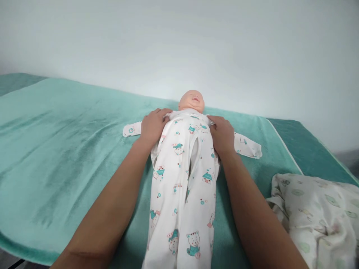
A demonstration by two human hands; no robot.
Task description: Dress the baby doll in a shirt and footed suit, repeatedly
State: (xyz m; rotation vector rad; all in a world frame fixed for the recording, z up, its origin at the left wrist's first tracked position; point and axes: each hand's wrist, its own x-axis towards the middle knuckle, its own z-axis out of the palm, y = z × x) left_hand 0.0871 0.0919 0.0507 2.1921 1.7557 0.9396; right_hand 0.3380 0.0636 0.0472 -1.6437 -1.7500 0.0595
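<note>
A baby doll [192, 101] lies on its back, head toward the wall, its sleeved arms stretched out to both sides. White printed baby trousers [182, 164] cover its front from the chest down, with a slit showing between the legs. My left hand [153, 126] is closed on the upper left edge of the trousers beside the doll's shoulder. At the opposite upper edge, my right hand [223, 133] has its fingers bent around the cloth, thumb side inward. The fingertips of both hands are partly hidden. Beyond each hand a printed sleeve [248, 145] sticks out.
Under the doll is a teal plush blanket [70, 149] with soft creases. A crumpled white cloth with green leaf print [319, 213] lies at the lower right. Darker green cover [314, 149] shows on the right. A pale wall [179, 45] rises behind.
</note>
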